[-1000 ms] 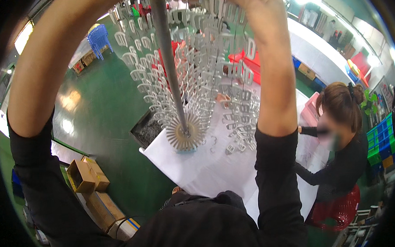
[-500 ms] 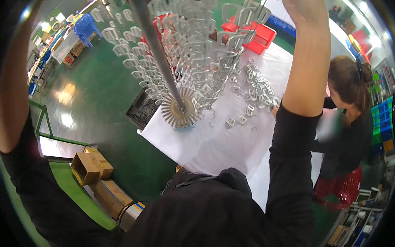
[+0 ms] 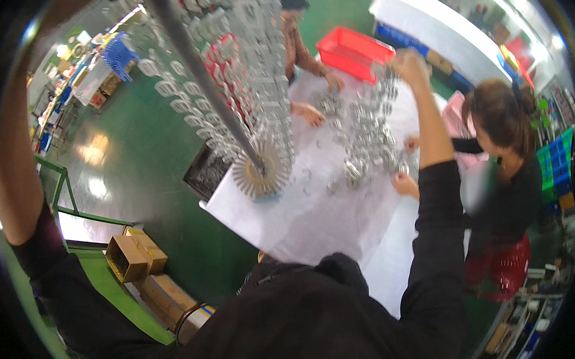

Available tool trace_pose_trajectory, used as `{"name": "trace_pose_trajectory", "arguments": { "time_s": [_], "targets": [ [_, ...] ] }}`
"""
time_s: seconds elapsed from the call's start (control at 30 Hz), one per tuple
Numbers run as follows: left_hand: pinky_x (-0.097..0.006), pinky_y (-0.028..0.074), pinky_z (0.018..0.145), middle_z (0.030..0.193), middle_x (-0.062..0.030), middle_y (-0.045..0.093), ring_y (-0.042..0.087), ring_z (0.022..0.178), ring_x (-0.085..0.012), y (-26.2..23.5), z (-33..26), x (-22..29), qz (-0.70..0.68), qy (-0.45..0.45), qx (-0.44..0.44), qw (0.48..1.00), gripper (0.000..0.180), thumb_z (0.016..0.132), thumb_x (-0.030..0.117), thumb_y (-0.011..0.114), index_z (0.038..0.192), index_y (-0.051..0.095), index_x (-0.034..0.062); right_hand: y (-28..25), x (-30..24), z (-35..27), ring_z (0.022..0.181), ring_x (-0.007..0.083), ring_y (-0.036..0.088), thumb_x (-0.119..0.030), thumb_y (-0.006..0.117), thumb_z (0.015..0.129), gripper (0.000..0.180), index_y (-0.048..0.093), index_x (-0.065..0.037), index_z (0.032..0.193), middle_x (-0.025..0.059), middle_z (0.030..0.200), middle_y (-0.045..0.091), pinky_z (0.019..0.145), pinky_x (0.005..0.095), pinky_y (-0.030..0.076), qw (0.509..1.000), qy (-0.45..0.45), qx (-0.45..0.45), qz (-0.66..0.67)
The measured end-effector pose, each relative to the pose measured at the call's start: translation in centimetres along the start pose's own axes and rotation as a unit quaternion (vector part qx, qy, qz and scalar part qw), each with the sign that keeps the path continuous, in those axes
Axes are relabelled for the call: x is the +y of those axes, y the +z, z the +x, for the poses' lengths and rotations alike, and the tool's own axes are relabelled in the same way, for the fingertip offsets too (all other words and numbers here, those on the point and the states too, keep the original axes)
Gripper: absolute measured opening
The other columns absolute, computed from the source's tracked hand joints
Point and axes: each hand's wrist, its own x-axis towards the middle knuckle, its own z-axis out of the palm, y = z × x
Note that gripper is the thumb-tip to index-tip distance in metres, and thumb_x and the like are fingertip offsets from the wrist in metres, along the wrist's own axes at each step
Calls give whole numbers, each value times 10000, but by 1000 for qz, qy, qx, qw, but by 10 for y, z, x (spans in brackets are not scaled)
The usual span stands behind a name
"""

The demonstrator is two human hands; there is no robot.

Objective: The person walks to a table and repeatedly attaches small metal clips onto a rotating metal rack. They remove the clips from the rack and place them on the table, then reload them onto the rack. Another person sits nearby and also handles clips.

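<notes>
Fig.: Metal buckle strand hung over white tabletop, approx. 2 o'clock in view; upper end appears clamped in R hand, though blurred. L hand not seen. Vs. prev. views, strand has been swung clear of loaded rack (11 o'clock), i.e. parted from the rest. Co-worker's hand just beside, 3 o'clock; red tray, 1 o'clock.

Your left forearm runs toward the upper-left edge, where your left hand cannot be made out. Blur smears your right hand, so you cannot tell whether it grips the strand of metal pieces below. The upper edge cuts off the pole, and hung buckles partly hide a co-worker.
</notes>
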Motion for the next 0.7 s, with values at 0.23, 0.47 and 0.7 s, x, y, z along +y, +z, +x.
{"name": "trace_pose_trajectory", "arguments": {
  "time_s": [0.23, 0.47, 0.7],
  "targets": [
    [-399, 503, 876, 1149, -251, 561, 598, 992, -339, -31, 8, -17, 118, -190, -186, 957, 546, 744, 142, 533, 1223, 442, -103, 3, -45, -22, 917, 263, 619, -336, 703, 709, 220, 706, -137, 802, 83, 942, 650, 819, 560, 414, 988, 88, -50, -119],
    [-359, 453, 915, 1076, -283, 585, 587, 995, -359, -35, 6, -1, 63, -111, -104, 986, 499, 700, -6, 476, 1181, 476, -139, -190, -228, 7, 697, 184, 536, -219, 675, 774, 210, 703, -63, 912, 71, 768, 578, 668, 289, 423, 851, -130, 155, 484],
    [-343, 451, 924, 1106, -271, 579, 580, 1019, -341, -23, 9, -12, -2, -96, -64, 993, 502, 669, -67, 456, 1165, 523, -104, -208, -263, 23, 742, 171, 584, -243, 663, 769, 235, 708, -45, 888, 93, 803, 648, 653, 296, 437, 830, -197, 96, 513]
  ]
}}
